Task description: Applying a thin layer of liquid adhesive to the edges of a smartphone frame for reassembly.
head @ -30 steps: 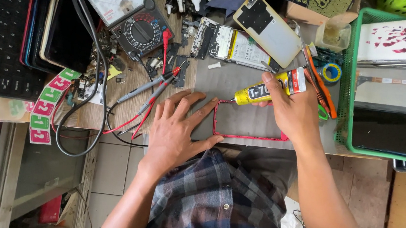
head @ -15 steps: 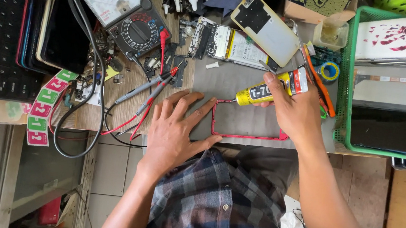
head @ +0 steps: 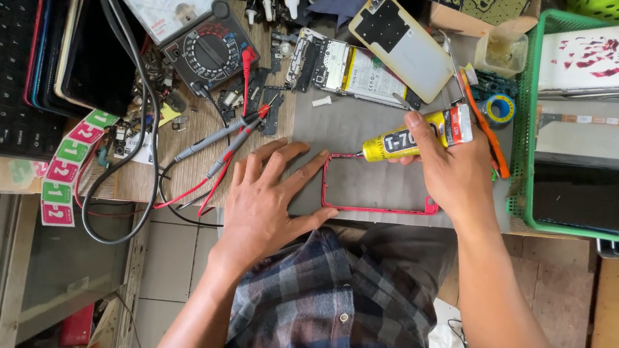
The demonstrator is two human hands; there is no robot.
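Observation:
A thin red phone frame (head: 374, 210) lies flat on the grey mat (head: 344, 124) near the bench's front edge. My left hand (head: 265, 200) rests flat beside it, fingers spread, with fingertips touching the frame's left end. My right hand (head: 453, 173) grips a yellow glue tube (head: 415, 136) with a red cap end. The tube's nozzle points left and touches the frame's top edge near its left corner. My right palm rests over the frame's right end.
An opened phone body (head: 342, 67) and a pale back cover (head: 401, 43) lie behind the frame. An analogue multimeter (head: 188, 22) with red and black probes (head: 226, 136) sits to the left. A green basket (head: 528, 142) holding a white phone (head: 612, 55) stands at right. A tape roll (head: 499, 107) and orange tool (head: 484, 126) lie nearby.
The glue tube's nozzle has slid left along the frame's top edge. My right hand moved slightly with it. My left hand has stayed in place.

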